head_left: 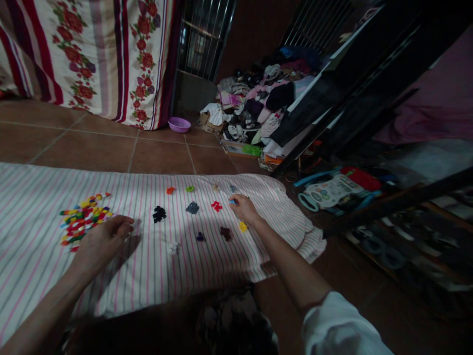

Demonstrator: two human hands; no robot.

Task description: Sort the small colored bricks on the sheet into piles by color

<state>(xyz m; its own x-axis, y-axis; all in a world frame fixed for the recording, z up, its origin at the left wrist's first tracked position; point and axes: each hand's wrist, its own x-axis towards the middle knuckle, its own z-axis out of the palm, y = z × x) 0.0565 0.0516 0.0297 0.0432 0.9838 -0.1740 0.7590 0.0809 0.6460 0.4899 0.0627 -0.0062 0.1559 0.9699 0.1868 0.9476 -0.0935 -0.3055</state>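
My right hand (242, 208) pinches a small blue piece (233, 201) at the right of the striped cloth, just above the yellow pile (243, 226). My left hand (111, 235) hovers beside the mixed colourful pile (83, 221), fingers curled; whether they hold something is hidden. Between the hands lie small single-colour piles: black (159, 214), dark grey (192, 207), red (216, 206), brown (225, 233), purple (200, 236) and white (173, 247). Farther back are orange (170, 190), lime green (189, 189), beige (216, 187) and grey-blue (232, 188) ones.
The striped cloth (140, 276) covers a long low surface. Beyond it are a tiled floor (99, 150), a floral curtain (107, 54), a purple basin (179, 124) and heaped clothes (258, 98). Dark bars and a plastic toy (338, 190) stand at the right.
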